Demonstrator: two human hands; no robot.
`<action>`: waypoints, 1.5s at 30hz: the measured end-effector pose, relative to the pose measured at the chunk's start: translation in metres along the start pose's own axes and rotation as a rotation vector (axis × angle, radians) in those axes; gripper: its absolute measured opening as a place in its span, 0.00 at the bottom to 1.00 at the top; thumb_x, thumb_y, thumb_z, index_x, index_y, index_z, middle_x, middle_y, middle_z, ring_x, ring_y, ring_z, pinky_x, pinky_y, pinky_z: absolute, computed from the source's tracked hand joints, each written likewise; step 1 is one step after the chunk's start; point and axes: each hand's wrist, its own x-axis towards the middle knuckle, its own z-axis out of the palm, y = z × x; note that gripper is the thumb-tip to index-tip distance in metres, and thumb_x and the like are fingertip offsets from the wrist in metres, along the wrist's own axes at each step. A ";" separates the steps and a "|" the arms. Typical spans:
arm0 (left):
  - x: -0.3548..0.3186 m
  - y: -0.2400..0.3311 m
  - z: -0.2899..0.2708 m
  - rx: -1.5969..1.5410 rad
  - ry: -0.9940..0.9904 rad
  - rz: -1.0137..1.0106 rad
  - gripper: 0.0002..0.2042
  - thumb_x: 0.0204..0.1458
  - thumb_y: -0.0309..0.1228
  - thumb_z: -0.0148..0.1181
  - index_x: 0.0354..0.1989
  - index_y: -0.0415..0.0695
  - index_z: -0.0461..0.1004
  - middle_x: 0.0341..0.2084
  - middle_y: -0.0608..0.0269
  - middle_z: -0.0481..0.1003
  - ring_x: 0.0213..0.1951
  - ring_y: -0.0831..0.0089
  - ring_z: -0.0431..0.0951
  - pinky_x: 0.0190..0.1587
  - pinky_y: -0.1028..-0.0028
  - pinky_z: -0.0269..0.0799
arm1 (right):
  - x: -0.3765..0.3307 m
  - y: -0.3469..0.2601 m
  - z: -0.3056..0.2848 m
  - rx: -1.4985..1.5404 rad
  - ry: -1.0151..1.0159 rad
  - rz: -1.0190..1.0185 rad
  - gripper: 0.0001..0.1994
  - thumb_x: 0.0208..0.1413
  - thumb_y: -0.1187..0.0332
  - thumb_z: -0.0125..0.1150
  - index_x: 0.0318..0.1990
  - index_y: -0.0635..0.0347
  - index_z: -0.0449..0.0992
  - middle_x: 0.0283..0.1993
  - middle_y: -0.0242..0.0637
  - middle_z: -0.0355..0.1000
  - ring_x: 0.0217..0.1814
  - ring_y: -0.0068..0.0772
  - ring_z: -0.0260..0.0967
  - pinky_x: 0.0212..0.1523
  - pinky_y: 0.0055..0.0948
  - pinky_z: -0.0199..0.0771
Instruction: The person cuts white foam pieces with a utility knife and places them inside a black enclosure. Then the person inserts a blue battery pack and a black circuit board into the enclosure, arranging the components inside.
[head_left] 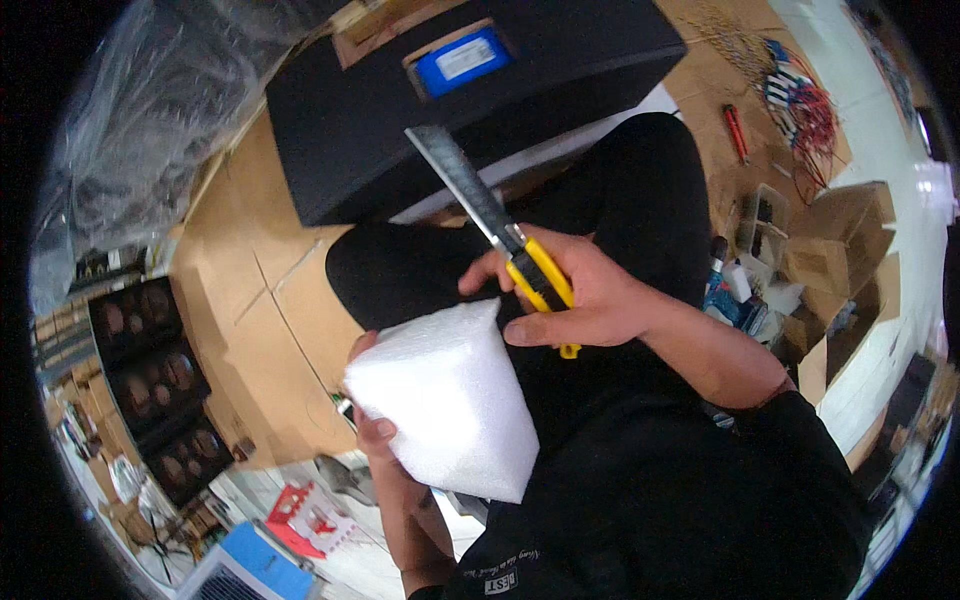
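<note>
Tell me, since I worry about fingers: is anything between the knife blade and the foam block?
Nothing visible. The right hand holds the knife with its blade pointing up and away, above the foam block. The left hand holds the block from below and behind.

Up beyond my right hand [575, 295], past the tip of what it holds, a blue rectangular label [463, 60] with a white strip across it sits in a recess on top of the big black box [400, 130]. To the right of that hand, open brown cardboard cartons [840, 250] stand in a loose cluster (flaps up, contents too small to tell). Below my left hand [375, 425], near my elbow, lies a flat red-and-white printed package [310, 520], and just beside it a blue-and-white box [250, 570].
</note>
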 end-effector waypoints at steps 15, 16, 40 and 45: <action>0.132 -0.038 0.086 0.365 -0.508 0.319 0.34 0.58 0.35 0.65 0.70 0.38 0.58 0.57 0.47 0.71 0.56 0.65 0.73 0.58 0.61 0.72 | 0.018 -0.023 -0.068 0.186 0.842 0.196 0.11 0.58 0.72 0.68 0.38 0.61 0.69 0.28 0.32 0.72 0.22 0.21 0.72 0.23 0.24 0.75; 0.130 -0.033 0.105 0.329 -0.451 0.320 0.27 0.62 0.33 0.62 0.66 0.36 0.61 0.51 0.49 0.75 0.48 0.71 0.78 0.46 0.70 0.78 | 0.022 -0.017 -0.066 0.172 0.815 0.188 0.11 0.58 0.71 0.68 0.39 0.62 0.70 0.27 0.32 0.72 0.22 0.21 0.73 0.22 0.23 0.75; 0.252 -0.015 0.187 1.670 -0.164 0.893 0.35 0.63 0.45 0.53 0.68 0.26 0.55 0.70 0.31 0.53 0.73 0.37 0.49 0.72 0.50 0.49 | -0.016 0.053 -0.152 0.213 1.217 0.129 0.09 0.64 0.66 0.60 0.46 0.60 0.70 0.31 0.34 0.71 0.21 0.26 0.71 0.19 0.26 0.71; 0.237 -0.026 0.193 1.770 -0.177 1.035 0.42 0.62 0.54 0.51 0.71 0.29 0.49 0.70 0.22 0.45 0.71 0.29 0.47 0.73 0.45 0.41 | -0.046 0.077 -0.185 0.419 1.276 0.114 0.13 0.65 0.59 0.56 0.46 0.59 0.74 0.29 0.35 0.70 0.21 0.29 0.70 0.19 0.28 0.70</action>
